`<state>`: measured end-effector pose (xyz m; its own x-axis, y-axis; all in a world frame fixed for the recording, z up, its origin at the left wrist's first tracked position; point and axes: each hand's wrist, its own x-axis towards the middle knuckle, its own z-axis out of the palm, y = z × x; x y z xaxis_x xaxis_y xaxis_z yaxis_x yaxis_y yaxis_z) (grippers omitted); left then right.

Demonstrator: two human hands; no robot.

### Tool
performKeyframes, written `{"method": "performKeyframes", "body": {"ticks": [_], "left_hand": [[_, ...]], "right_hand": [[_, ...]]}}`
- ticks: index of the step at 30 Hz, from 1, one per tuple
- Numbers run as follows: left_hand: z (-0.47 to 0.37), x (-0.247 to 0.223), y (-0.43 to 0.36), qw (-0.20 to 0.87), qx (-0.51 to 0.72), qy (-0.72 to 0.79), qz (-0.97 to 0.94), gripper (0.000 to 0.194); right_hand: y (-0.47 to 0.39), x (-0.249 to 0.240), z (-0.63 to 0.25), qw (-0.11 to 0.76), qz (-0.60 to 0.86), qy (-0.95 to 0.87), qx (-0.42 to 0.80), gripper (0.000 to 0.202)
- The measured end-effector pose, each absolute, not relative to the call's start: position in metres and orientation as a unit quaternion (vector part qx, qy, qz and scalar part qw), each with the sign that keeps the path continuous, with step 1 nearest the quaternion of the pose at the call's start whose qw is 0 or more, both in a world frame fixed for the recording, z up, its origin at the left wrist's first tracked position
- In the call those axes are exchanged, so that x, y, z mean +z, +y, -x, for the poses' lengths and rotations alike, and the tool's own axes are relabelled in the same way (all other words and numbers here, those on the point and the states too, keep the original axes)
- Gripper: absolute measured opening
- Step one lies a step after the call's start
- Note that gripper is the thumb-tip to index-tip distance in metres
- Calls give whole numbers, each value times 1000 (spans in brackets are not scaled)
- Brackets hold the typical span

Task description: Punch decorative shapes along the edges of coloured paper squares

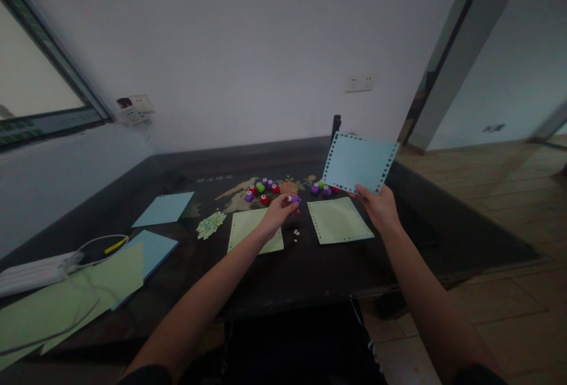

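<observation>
My left hand (277, 214) is closed around a small purple craft punch (293, 199) above the middle of the table. With my right hand (380, 208) I grip the lower edge of a light blue paper sheet (361, 162), raised and tilted toward me. Small punched shapes line several of its edges. Beneath my left forearm lies a pale green sheet (243, 227), partly covered. Another pale green sheet (340, 221) rests below the raised blue one, also with small holes along its edges. A few tiny paper cut-outs (296, 232) are scattered between the two green sheets.
More punches in red, green and purple stand behind my left hand, among them a red punch (264, 200). Another group includes a purple punch (326, 191). Paper cut-outs (211, 225) form a pile at left. Blue paper (163, 209), green paper (110, 276) and a white power strip (39, 273) lie farther left.
</observation>
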<state>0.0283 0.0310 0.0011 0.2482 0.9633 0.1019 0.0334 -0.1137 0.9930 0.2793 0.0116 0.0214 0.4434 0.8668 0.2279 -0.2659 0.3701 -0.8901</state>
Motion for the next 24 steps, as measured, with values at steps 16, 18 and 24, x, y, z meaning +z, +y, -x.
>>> {"method": "performKeyframes", "body": {"ticks": [16, 18, 24], "left_hand": [[-90, -12, 137, 262, 377, 579, -674, 15], [-93, -11, 136, 264, 373, 576, -678, 15], [-100, -11, 139, 289, 383, 540, -692, 19]], "right_hand": [[3, 10, -284, 721, 435, -374, 388, 35], [2, 10, -283, 719, 433, -376, 393, 34], [3, 7, -283, 716, 429, -388, 391, 33]]}}
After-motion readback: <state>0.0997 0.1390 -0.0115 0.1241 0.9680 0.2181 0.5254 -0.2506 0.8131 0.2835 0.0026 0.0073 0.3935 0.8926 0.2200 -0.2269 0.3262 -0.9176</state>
